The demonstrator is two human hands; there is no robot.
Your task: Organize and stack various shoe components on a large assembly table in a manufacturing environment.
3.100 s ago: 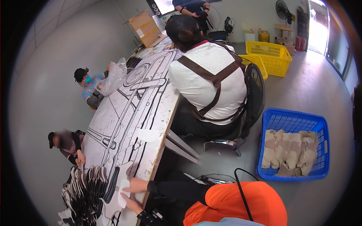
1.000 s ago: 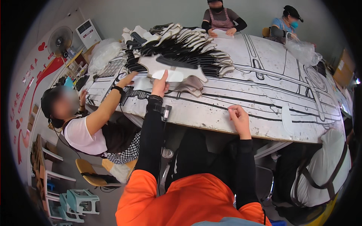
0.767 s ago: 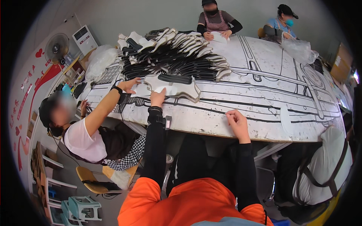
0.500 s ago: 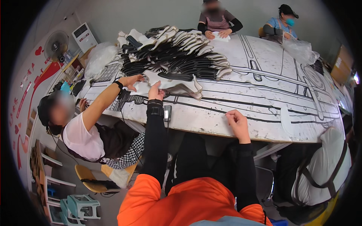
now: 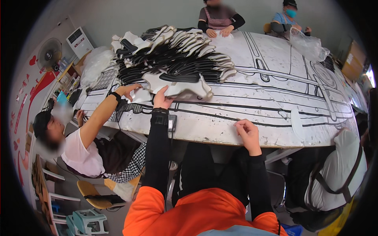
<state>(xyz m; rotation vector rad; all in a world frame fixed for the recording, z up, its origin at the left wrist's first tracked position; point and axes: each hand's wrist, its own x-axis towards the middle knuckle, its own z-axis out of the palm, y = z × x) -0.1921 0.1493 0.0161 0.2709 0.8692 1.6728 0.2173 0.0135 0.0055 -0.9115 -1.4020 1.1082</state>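
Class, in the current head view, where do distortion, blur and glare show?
Head view, distortion: the white, black-lined tabletop bows along its near edge. Head view, blur: the pale-shirted co-worker at left, face smeared. Head view, glare: a washed-out white patch at the right rim.

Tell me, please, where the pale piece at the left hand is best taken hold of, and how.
I'd pinch the pale piece by its near edge, from the person's side, thumb on top, where the left hand meets it: that edge faces the person, while the black strip lines the far edge and the dark pile lies behind.
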